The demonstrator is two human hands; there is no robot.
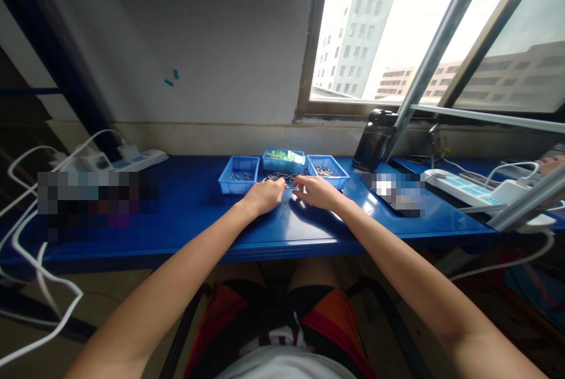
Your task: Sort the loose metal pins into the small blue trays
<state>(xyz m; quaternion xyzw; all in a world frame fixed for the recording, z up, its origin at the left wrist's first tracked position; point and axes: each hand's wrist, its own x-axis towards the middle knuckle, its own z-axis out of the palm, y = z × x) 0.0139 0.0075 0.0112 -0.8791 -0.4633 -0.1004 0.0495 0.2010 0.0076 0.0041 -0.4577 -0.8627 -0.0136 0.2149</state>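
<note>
My left hand is closed in a pinch over the blue tabletop. Close beside it, my right hand pinches too, its fingertips bent toward the left ones. A small, thin silvery metal piece spans the gap between both sets of fingertips; its exact kind is too small to tell. Just beyond the hands lies a heap of small metal pieces, partly hidden. Left of it stands a blue bin with a few slim metal pieces inside. Another blue bin, at the right, holds several more.
Behind the heap, a third blue bin carries a green plastic packet. A black bottle stands near the window, beside a metal post. Power strips and white cables occupy both sides. Blurred-out items lie left and right.
</note>
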